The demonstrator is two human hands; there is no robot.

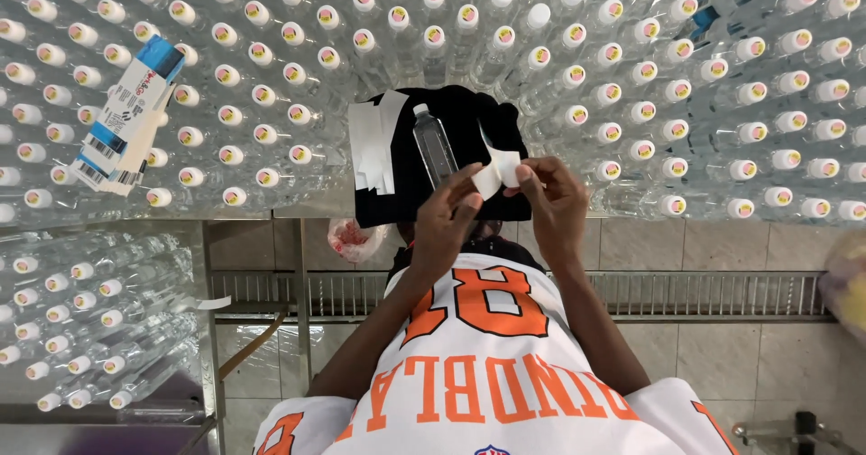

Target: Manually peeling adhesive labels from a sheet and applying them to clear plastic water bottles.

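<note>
- I'm watching both hands pinching a white label strip (499, 171): left hand (448, 213) gripping its near end, right hand (552, 195) peeling the far end.
- A clear bottle (435, 146) is lying on the black pad (469, 112), just beside the strip, seemingly steadied there for labelling.
- Spare backing strips (374, 144) are piling up left; capped bottles (262, 94) are crowding all around.

Glossy clear plastic bottle (435, 145) on matt black cloth (469, 117); white paper label (498, 172).
</note>
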